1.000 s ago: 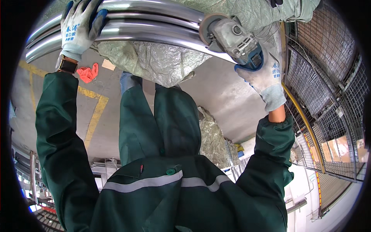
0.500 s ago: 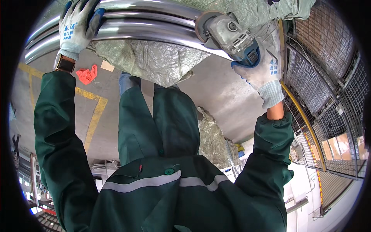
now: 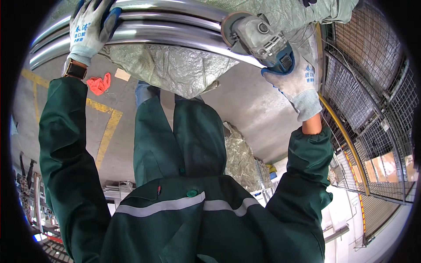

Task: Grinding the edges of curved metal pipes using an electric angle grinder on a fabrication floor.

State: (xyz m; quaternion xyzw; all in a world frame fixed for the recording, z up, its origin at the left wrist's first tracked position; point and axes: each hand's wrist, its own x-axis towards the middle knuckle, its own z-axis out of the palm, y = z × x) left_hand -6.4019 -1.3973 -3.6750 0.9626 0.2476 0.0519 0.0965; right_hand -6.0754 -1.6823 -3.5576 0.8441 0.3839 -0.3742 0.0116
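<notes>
Several shiny metal tubes lie side by side across the top of the view. My left hand, in a white glove with a blue-coated palm, rests on their left part with fingers stretched out and thumb apart; its fingertips run to the picture's upper edge. In my right hand, gloved the same way, the fingers are wrapped round the blue rear body of an angle grinder. Its round brownish disc stands at the right end of the tubes; whether it touches them I cannot tell.
Crumpled grey-green sheeting hangs below the tubes, and more sheeting spreads beyond the grinder. A red cloth and a small cardboard piece lie on the floor. Wire-mesh cages stand along the right.
My left hand has shifted very slightly to the right and down along the tubes. The grinder and my right hand stay almost where they were.
</notes>
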